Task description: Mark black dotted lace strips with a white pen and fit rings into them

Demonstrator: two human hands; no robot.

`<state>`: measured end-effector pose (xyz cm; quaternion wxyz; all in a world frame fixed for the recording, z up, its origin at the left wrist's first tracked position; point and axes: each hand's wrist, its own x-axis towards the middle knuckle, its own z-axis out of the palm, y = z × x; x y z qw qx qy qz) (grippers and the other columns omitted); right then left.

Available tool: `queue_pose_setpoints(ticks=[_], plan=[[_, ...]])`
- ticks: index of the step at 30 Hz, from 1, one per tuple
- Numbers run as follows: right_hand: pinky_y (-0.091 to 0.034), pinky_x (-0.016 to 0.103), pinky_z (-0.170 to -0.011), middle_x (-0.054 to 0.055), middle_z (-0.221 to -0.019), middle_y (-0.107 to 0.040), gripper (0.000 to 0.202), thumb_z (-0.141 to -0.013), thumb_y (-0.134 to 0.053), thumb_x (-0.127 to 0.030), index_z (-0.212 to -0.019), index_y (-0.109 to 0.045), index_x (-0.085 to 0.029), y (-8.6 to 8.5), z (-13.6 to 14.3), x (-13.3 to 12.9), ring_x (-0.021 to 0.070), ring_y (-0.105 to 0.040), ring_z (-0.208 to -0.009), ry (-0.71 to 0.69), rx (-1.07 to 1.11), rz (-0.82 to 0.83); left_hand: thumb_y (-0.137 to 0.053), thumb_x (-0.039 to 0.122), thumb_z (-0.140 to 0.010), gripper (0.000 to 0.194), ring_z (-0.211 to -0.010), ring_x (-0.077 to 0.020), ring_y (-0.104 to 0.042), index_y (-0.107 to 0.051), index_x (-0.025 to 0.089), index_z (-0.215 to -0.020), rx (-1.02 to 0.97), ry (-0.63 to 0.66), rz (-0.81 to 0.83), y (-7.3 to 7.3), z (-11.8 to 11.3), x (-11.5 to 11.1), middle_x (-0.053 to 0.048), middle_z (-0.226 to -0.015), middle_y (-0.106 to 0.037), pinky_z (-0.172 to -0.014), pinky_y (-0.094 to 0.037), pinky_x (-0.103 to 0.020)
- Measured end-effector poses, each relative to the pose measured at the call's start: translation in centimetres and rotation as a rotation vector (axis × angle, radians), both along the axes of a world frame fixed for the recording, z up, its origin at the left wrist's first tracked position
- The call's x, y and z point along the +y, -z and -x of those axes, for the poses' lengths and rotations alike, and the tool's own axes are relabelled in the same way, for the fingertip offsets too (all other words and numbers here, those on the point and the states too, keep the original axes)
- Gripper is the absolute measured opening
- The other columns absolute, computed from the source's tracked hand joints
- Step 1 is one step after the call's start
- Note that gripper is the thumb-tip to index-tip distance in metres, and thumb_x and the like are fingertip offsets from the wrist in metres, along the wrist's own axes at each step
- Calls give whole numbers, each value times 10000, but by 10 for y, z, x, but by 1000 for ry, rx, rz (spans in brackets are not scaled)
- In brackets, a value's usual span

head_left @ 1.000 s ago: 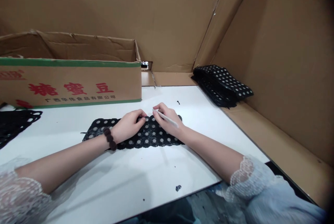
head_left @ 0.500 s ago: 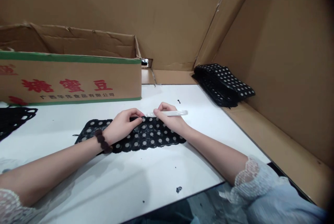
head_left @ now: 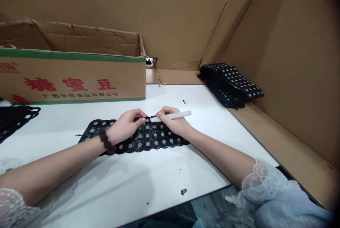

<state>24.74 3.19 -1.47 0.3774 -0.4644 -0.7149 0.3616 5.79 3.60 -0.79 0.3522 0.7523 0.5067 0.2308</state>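
Observation:
A black strip with pale round dots (head_left: 147, 135) lies across the white table. Its upper edge is pinched between thumb and fingers of my left hand (head_left: 127, 125), which wears a dark beaded band at the wrist. My right hand (head_left: 175, 121) is closed round a white pen-like tool (head_left: 176, 115), its tip at the strip's upper edge beside my left fingertips. The right end of the strip lies partly under my right hand and wrist.
A cardboard box with red lettering (head_left: 92, 70) stands at the back left. Folded dotted black pieces (head_left: 233, 82) rest at the back right against the cardboard wall. More black material (head_left: 16, 118) lies at the left edge. Small black scraps (head_left: 183, 192) dot the white table (head_left: 127, 189).
The tool has tilted, its tip now lower on the strip's upper edge, and my right hand has shifted slightly. The view has moved a little. My left hand still pinches the strip.

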Motion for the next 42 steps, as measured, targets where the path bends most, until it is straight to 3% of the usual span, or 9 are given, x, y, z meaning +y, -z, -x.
queue_pose_setpoints(ticks=[4, 13, 18, 23, 27, 34, 38, 42], plan=[[-367, 232, -639, -13, -698, -558, 234, -808, -439, -340, -667, -512, -168, 0, 0, -1, 109, -494, -660, -24, 5, -52, -410, 366, -766, 225, -731, -166, -490, -526, 177, -803, -7, 10, 18, -3, -2, -2, 0, -752, -548, -692, -375, -290], [-368, 241, -685, -6, -687, -554, 300, -835, -395, -360, -727, -593, -161, -3, 0, 1, 126, -512, -716, -23, 39, -16, -467, 394, -737, 224, -683, -152, -468, -538, 194, -809, -171, 5, 286, -9, 1, -2, 15, -734, -524, -644, -371, -266], [-359, 240, -659, -8, -693, -538, 316, -835, -389, -395, -728, -572, -160, -4, 2, 0, 120, -491, -694, -36, 36, -29, -492, 403, -728, 231, -692, -153, -473, -526, 181, -782, -230, 5, 352, -9, 2, -2, 10, -731, -516, -648, -373, -268], [-340, 236, -605, -21, -659, -481, 293, -842, -356, -383, -683, -486, -174, -4, 4, -4, 109, -449, -648, -66, -43, -61, -457, 407, -738, 241, -681, -157, -466, -518, 179, -789, -165, -17, 272, -8, -1, -3, 10, -712, -505, -645, -375, -282], [-318, 237, -573, -26, -638, -428, 225, -854, -323, -324, -682, -389, -195, -6, 7, -9, 109, -419, -611, -90, -257, -178, -405, 411, -757, 245, -726, -179, -483, -496, 185, -766, -86, -19, 172, -8, -3, -5, 3, -728, -524, -699, -388, -312], [-315, 258, -621, 5, -672, -437, 165, -857, -308, -245, -724, -393, -196, -4, 10, -7, 130, -422, -644, -19, -546, -330, -353, 396, -785, 246, -805, -192, -497, -487, 190, -784, -16, 35, 94, -11, -3, -10, -11, -793, -549, -763, -373, -309], [-332, 264, -674, 5, -662, -432, 228, -852, -335, -271, -652, -401, -185, -7, 5, -2, 135, -439, -688, -45, -435, -314, -336, 403, -800, 250, -793, -182, -483, -471, 192, -801, 9, 51, 105, -12, 0, -10, -6, -794, -526, -755, -373, -307], [-351, 261, -752, 7, -720, -488, 365, -839, -360, -313, -515, -440, -164, -13, -2, 2, 117, -486, -727, -118, -172, -74, -332, 405, -808, 243, -769, -171, -467, -455, 196, -820, 44, 37, 21, -8, 2, -5, 2, -784, -509, -726, -372, -298]])
